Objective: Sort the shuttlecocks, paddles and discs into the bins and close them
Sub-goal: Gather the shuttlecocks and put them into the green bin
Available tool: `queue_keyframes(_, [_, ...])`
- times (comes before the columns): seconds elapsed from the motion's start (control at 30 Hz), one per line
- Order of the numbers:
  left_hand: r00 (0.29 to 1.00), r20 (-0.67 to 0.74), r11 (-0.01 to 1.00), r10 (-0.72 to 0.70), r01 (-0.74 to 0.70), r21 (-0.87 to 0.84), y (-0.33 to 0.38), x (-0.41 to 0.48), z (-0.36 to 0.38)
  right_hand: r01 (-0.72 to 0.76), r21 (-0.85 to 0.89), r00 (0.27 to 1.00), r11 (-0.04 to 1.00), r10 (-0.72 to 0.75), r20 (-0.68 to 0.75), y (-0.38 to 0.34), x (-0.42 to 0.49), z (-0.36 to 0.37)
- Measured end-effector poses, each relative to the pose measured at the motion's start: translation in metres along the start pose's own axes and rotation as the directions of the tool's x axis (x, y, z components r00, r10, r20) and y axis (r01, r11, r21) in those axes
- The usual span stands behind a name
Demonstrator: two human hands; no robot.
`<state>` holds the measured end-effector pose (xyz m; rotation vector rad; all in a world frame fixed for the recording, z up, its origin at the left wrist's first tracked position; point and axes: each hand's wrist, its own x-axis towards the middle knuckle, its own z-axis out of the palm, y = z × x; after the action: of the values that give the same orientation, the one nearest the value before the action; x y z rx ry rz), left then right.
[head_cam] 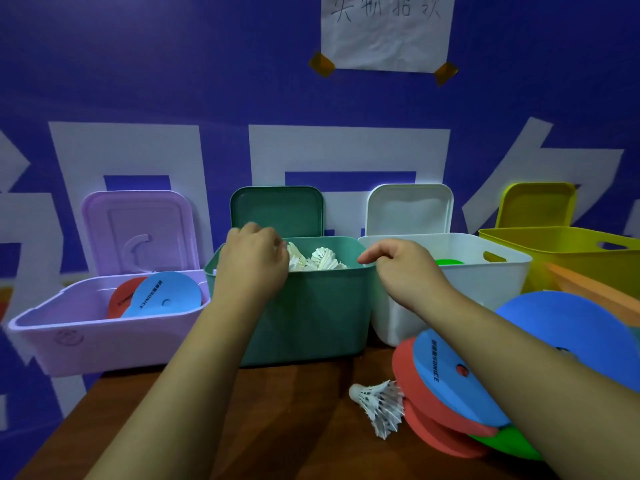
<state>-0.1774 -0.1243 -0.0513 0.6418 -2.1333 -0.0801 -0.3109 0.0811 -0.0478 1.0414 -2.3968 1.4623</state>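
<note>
left grip point(254, 252) above green bin point(311, 306) rim, shuttlecocks point(318, 259) just beside

only two arms of the person are in view; the left hand point(254, 261) and the right hand point(401, 268) are bare, with nothing worn on the parts that show; the left forearm point(194, 344) and the right forearm point(512, 348) are uncovered from the wrist to the lower edge of the view (whatever is worn higher up falls outside it); each hand shows mainly its smooth back, the knuckles low ridges; the nails cannot be made out; the right forearm looks broader towards the corner.
</note>
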Motion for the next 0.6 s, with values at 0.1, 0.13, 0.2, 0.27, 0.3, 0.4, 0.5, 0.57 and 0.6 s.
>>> queue_keyframes(0.1, [0.985, 0.056, 0.969, 0.161, -0.148, -0.199, 0.028, -0.008, -0.006, 0.004, 0.049, 1.000, 0.999, -0.002, -0.031, 0.007, -0.020, -0.015])
queue_keyframes(0.13, [0.971, 0.114, 0.950, 0.212, -0.177, -0.255, 0.039, -0.012, -0.009, 0.004, 0.063, 0.999, 0.998, -0.001, -0.038, 0.011, -0.027, -0.021])
queue_keyframes(0.2, [0.906, 0.289, 0.925, 0.309, -0.216, -0.311, 0.059, -0.023, -0.013, -0.008, 0.064, 1.000, 0.998, 0.010, -0.029, 0.021, -0.042, -0.034])
queue_keyframes(0.27, [0.771, 0.501, 0.912, 0.393, -0.257, -0.319, 0.074, -0.036, -0.010, -0.031, 0.005, 0.999, 1.000, 0.031, -0.012, 0.034, -0.056, -0.049])
queue_keyframes(0.3, [0.684, 0.598, 0.908, 0.417, -0.277, -0.315, 0.080, -0.044, -0.006, -0.043, -0.030, 0.999, 0.999, 0.043, -0.007, 0.040, -0.062, -0.057])
queue_keyframes(0.4, [0.466, 0.783, 0.897, 0.413, -0.357, -0.261, 0.093, -0.066, 0.011, -0.044, -0.137, 0.999, 0.990, 0.043, -0.015, 0.049, -0.085, -0.079])
queue_keyframes(0.5, [0.452, 0.807, 0.893, 0.379, -0.407, -0.191, 0.104, -0.079, 0.024, -0.029, -0.177, 0.999, 0.984, 0.023, -0.038, 0.052, -0.111, -0.098])
queue_keyframes(0.57, [0.515, 0.773, 0.907, 0.371, -0.379, -0.183, 0.110, -0.082, 0.027, -0.018, -0.211, 0.997, 0.977, 0.002, -0.076, 0.055, -0.127, -0.107])
queue_keyframes(0.6, [0.548, 0.750, 0.915, 0.372, -0.351, -0.198, 0.112, -0.083, 0.027, -0.011, -0.230, 0.995, 0.973, -0.013, -0.100, 0.058, -0.133, -0.111])
